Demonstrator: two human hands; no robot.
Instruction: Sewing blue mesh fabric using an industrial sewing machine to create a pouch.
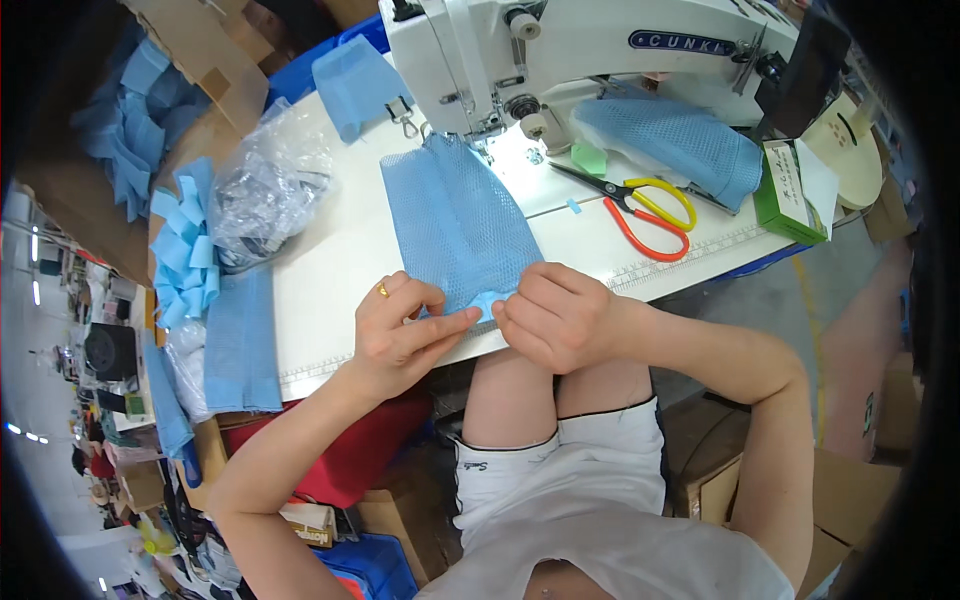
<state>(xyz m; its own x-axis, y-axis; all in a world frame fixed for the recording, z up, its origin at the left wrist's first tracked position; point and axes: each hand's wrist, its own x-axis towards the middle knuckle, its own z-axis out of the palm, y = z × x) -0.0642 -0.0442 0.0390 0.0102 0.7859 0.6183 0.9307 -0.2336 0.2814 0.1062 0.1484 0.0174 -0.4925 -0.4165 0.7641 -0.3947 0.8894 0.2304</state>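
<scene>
A piece of blue mesh fabric [455, 210] lies on the white sewing table, its far end by the presser foot of the white sewing machine [445, 75]. At its near edge shows a lighter blue strip [487, 304], close to the table's front. My left hand [395, 335], a ring on one finger, is closed on the left side of this edge, with thumb and index finger at the strip. My right hand [560, 315] is closed with curled fingers on the right side of the same edge. The fingers partly cover the strip.
Scissors [640, 205] with red and yellow handles lie right of the fabric. Another blue mesh piece [680, 145] and a green box [790, 195] sit beyond. At left are a clear plastic bag [270, 190], light blue strips [183, 245] and a cardboard box [185, 45].
</scene>
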